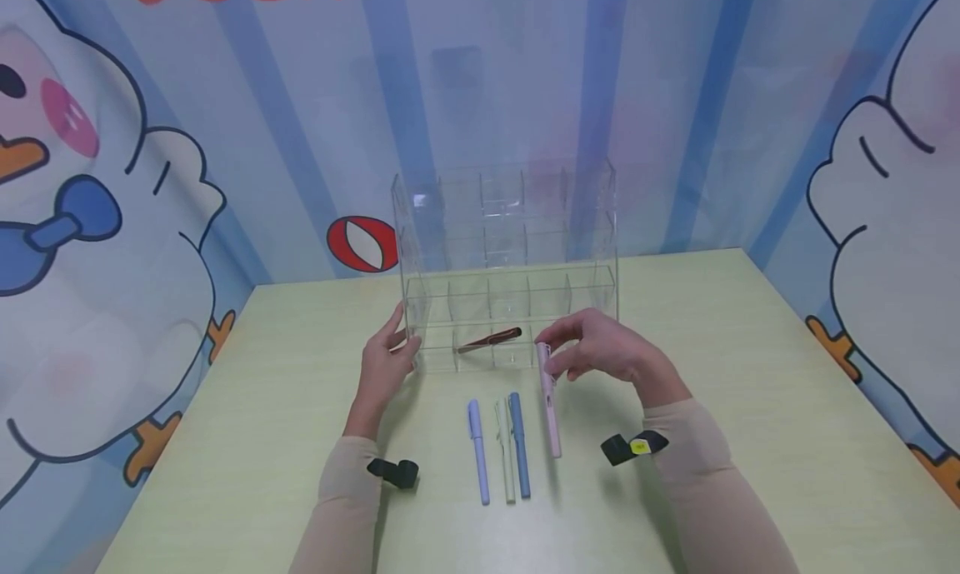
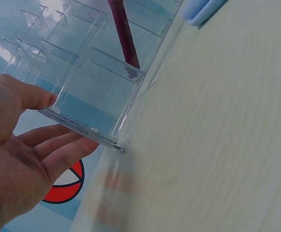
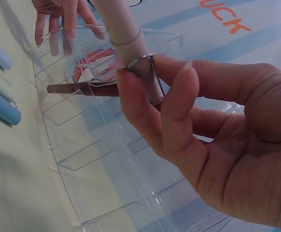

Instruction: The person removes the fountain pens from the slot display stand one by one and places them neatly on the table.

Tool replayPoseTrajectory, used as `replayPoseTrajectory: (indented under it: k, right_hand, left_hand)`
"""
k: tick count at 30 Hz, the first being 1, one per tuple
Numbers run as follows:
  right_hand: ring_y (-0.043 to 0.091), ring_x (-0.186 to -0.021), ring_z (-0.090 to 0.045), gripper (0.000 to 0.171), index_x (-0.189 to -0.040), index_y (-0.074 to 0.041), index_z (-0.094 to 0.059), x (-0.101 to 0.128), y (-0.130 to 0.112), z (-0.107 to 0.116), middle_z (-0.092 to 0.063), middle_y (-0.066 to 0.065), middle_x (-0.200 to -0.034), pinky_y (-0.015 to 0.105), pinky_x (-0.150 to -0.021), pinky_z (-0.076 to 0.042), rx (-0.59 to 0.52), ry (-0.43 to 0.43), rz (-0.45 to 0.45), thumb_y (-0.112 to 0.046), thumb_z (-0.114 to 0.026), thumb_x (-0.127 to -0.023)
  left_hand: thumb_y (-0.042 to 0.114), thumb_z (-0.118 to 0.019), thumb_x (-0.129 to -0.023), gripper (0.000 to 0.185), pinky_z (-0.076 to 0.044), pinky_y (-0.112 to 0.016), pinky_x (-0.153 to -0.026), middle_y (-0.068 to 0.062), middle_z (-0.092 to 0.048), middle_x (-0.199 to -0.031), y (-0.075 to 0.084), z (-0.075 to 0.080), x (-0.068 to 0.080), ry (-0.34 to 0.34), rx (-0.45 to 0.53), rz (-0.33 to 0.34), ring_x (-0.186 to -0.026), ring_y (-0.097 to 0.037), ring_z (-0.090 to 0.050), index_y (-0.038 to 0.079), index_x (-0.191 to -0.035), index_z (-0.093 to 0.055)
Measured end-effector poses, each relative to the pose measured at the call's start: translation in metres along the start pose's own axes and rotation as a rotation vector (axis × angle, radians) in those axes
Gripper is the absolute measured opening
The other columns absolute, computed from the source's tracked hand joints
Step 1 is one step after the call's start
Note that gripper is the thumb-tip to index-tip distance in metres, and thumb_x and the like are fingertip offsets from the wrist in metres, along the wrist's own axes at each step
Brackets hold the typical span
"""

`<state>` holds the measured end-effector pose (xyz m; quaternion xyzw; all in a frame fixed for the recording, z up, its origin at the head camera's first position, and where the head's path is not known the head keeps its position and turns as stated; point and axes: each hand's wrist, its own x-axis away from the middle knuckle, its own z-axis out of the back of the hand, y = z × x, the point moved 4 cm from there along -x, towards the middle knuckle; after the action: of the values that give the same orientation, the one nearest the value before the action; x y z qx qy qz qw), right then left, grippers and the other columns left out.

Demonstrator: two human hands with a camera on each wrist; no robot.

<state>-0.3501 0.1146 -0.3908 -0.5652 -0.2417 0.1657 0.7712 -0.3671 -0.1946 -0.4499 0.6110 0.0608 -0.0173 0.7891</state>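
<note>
A clear acrylic organizer (image 1: 510,292) with stepped rows of compartments stands toward the back of the table. At its left side panel my left hand (image 1: 384,378) grips the edge, thumb on one face and fingers on the other, as the left wrist view shows. My right hand (image 1: 606,349) pinches a pale pink pen (image 1: 551,416) near its clip end, in front of the organizer's right part. The pen's other end points toward me. A dark reddish-brown pen (image 1: 491,339) leans slantwise in the organizer's lowest row.
On the table (image 1: 247,441) in front lie a lavender pen (image 1: 479,457), a pale green pen (image 1: 507,461) and a blue pen (image 1: 521,449), roughly side by side. Behind the organizer rises a striped blue backdrop (image 1: 487,74) with cartoon prints.
</note>
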Motion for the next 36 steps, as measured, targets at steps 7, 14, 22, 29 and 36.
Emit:
replayPoseTrajectory:
  k: [7,14,22,29,36]
  right_hand:
    - [0.031,-0.074,-0.063,0.043,-0.111,0.003,-0.060,-0.005,0.008,-0.007,-0.060,0.016,-0.097,0.038,-0.062,-0.053,0.032,-0.026,-0.049,-0.005,-0.075,-0.071]
    - [0.029,-0.072,-0.063,0.040,-0.107,0.003,-0.061,-0.011,0.016,-0.015,-0.060,0.016,-0.095,0.039,-0.061,-0.053,0.045,-0.045,-0.104,-0.001,-0.075,-0.070]
    - [0.028,-0.071,-0.063,0.041,-0.108,0.007,-0.059,-0.015,0.025,-0.021,-0.060,0.016,-0.093,0.038,-0.061,-0.053,0.048,-0.070,-0.141,0.002,-0.073,-0.070]
    - [0.025,-0.068,-0.064,0.041,-0.108,0.006,-0.060,-0.018,0.029,-0.023,-0.060,0.015,-0.091,0.035,-0.057,-0.053,0.108,-0.077,-0.154,0.003,-0.073,-0.070]
    - [0.024,-0.065,-0.063,0.037,-0.105,0.004,-0.062,-0.021,0.034,-0.025,-0.061,0.015,-0.088,0.034,-0.056,-0.053,0.133,-0.058,-0.191,0.004,-0.073,-0.069]
  left_hand:
    - [0.028,-0.058,-0.088,0.058,-0.051,-0.042,-0.073,-0.014,-0.046,-0.130,-0.002,0.000,-0.001,0.017,-0.022,-0.026,-0.107,-0.028,-0.054,0.049,-0.134,-0.031]
    - [0.027,-0.058,-0.088,0.058,-0.051,-0.042,-0.073,-0.014,-0.045,-0.131,0.000,-0.001,0.001,0.015,-0.024,-0.027,-0.107,-0.028,-0.054,0.047,-0.135,-0.030]
    - [0.021,-0.057,-0.089,0.059,-0.050,-0.043,-0.074,-0.014,-0.043,-0.133,0.002,-0.001,0.001,0.010,-0.023,-0.019,-0.108,-0.029,-0.053,0.045,-0.136,-0.031]
    - [0.020,-0.057,-0.090,0.059,-0.050,-0.044,-0.074,-0.014,-0.044,-0.132,0.006,-0.001,0.003,0.008,-0.017,-0.003,-0.108,-0.029,-0.053,0.045,-0.136,-0.031]
    - [0.013,-0.056,-0.090,0.060,-0.047,-0.050,-0.077,-0.020,-0.041,-0.133,0.030,-0.002,0.014,-0.004,0.002,-0.006,-0.109,-0.035,-0.051,0.028,-0.142,-0.030]
